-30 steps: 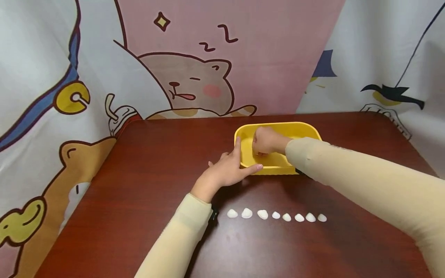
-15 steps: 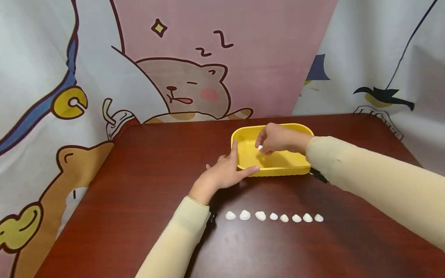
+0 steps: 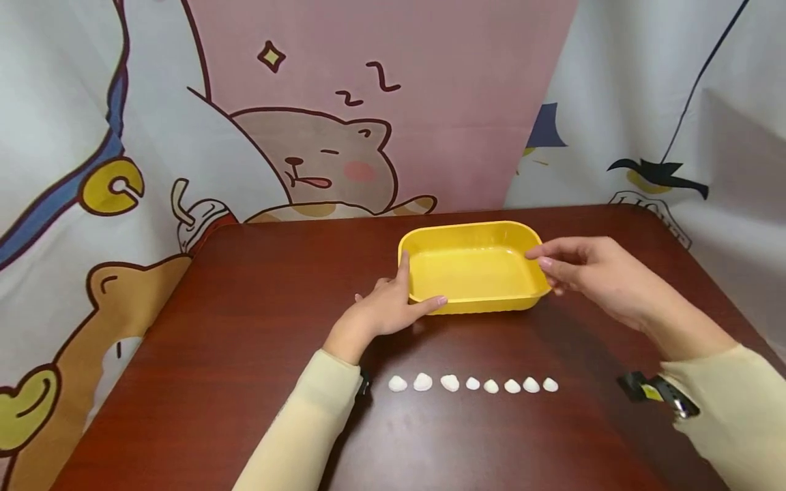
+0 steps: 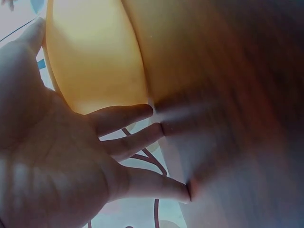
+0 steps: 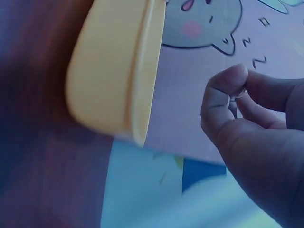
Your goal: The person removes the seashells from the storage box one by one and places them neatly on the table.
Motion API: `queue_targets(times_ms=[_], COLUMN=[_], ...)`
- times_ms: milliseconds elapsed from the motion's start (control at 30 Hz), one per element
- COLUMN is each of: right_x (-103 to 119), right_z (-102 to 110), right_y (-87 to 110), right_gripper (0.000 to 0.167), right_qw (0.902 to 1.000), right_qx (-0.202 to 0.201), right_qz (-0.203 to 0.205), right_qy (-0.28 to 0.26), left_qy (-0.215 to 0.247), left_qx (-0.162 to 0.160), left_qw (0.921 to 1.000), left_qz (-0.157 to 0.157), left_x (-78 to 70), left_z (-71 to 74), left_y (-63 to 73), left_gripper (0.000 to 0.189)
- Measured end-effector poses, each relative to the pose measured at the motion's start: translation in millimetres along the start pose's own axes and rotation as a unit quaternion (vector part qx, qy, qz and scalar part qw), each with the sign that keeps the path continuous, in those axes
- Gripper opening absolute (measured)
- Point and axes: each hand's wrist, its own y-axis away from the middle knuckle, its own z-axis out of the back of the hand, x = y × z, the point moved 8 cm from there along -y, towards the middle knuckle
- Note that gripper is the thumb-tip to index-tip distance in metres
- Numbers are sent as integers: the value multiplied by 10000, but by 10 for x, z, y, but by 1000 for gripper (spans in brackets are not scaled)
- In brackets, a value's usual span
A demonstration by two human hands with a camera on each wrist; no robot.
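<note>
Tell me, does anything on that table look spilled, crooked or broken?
Nothing stands out. The yellow tray sits flat and empty, steadied by the left hand. Eight white shells lie in a neat row in front of it on the table.

The right hand [image 5: 256,128] pinches something pale — perhaps a shell, too small to tell. At three o'clock its palm is cut off; the yellow tray [image 5: 114,71] is blurred.
</note>
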Motion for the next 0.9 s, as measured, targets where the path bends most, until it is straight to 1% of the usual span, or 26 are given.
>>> queue_targets(times_ms=[33, 100, 167, 267, 367, 400, 500, 533, 600, 733, 900], right_x=[-90, -274, -463, -698, -831, -857, -940, -958, -983, -999, -1000], right_z=[-1, -52, -144, -311, -433, -465, -563, -588, -624, -664, -648], right_y=[79, 223, 339, 465, 547, 563, 595, 597, 598, 607, 615], right_gripper=[41, 41, 39, 32, 22, 19, 9, 6, 5, 10, 17], right_qw=[9999, 9997, 9992, 9965, 9929, 9918, 9890, 9887, 9890, 9885, 9853], right_qx=[-67, -1, 263, 782, 1172, 1263, 1453, 1465, 1416, 1286, 1149], right_qz=[-21, -82, -186, -216, -52, 33, 120, 112, 88, 128, 275], right_qy=[73, 211, 225, 200, 198, 186, 239, 294, 426, 784, 1236], left_qy=[8, -5, -2, -9, 5, 15, 25, 22, 29, 26, -10], left_qx=[5, -12, -48, -90, -74, -77, -76, -98, -139, -85, -72], left_qw=[10000, 10000, 10000, 10000, 10000, 10000, 10000, 9999, 9999, 10000, 10000], left_qz=[-12, -17, 3, 27, 38, 36, 43, 32, 9, 17, 22], left_x=[-8, -18, -21, -22, -24, -29, -29, -31, -37, -23, -11], left_z=[-4, -11, -11, -7, 0, 5, 4, 9, 17, -10, -33], left_y=[-1, -3, 0, 5, 23, 27, 25, 23, 18, 22, 24], left_gripper=[125, 125, 124, 124, 124, 124, 124, 124, 124, 123, 123])
